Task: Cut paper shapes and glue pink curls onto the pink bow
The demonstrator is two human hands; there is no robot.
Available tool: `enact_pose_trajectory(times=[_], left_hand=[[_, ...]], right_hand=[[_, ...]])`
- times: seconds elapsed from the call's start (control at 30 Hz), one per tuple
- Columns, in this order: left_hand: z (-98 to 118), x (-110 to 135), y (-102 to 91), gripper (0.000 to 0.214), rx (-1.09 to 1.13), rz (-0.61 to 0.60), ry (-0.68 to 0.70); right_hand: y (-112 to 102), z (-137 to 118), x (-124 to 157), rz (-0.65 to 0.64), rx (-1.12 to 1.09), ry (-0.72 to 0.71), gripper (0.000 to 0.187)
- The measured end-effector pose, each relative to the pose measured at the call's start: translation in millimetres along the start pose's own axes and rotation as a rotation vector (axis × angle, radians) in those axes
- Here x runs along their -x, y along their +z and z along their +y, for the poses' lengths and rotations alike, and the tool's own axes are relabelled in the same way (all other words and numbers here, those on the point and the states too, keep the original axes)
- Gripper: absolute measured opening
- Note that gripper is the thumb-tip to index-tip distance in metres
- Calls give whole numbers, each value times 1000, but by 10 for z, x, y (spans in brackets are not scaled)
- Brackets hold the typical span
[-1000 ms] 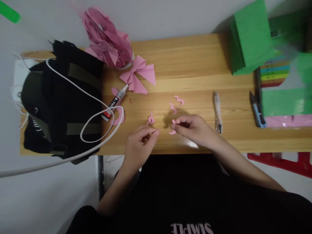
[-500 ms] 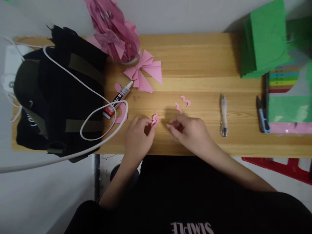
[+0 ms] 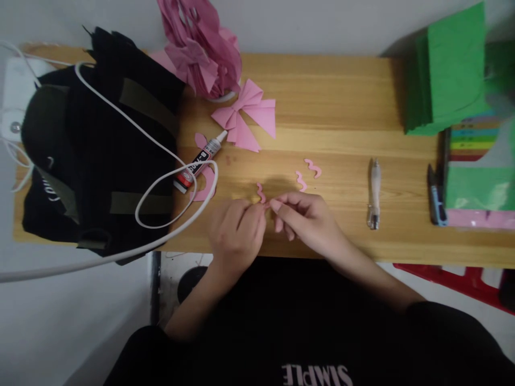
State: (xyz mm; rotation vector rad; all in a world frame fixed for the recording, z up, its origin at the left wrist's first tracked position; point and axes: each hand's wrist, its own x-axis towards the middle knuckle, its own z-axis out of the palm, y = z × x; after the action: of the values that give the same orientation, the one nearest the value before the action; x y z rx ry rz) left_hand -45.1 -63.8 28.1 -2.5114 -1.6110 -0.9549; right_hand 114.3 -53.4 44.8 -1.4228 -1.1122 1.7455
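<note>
My left hand (image 3: 237, 230) and my right hand (image 3: 308, 217) meet at the front of the wooden table (image 3: 322, 107). Between their fingertips I pinch a small wavy pink paper piece (image 3: 261, 193), which sticks up from the fingers. Both hands have their fingers closed. Two more wavy pink pieces (image 3: 301, 180) (image 3: 313, 168) lie on the table just beyond my right hand. A glue tube (image 3: 200, 161) lies to the left, its nozzle pointing toward a pink paper bow (image 3: 247, 115).
A black bag (image 3: 100, 139) with a white cable (image 3: 169, 177) looped over it fills the table's left side. Pink paper flowers (image 3: 201, 43) stand at the back. A pen (image 3: 374, 193) lies right of my hands. Green paper stacks (image 3: 446, 69), coloured sheets and snips (image 3: 436, 198) sit far right.
My left hand picked up the wavy pink piece from the table. My right hand moved left to meet it, and both hands now pinch the piece together.
</note>
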Motion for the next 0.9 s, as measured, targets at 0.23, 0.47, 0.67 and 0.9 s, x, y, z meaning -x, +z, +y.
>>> enact_pose_trajectory(times=[0.23,0.47,0.67,0.9], left_hand=[[77,-27,-108,17,129,17,79],[87,-45,-196,13,720,-169,-305],[142,-44,-211,15,1042,-291,-552],[191,-75,-197,20,1086,-211,-474]], right_hand=[[-109,25,45,-19,-95,-46,16],[-215,-7,171,-98,-126,-219,10],[-272,-60,281,-125,-115,-276,19],[-292,-58,317,-101,-114,-323,21]])
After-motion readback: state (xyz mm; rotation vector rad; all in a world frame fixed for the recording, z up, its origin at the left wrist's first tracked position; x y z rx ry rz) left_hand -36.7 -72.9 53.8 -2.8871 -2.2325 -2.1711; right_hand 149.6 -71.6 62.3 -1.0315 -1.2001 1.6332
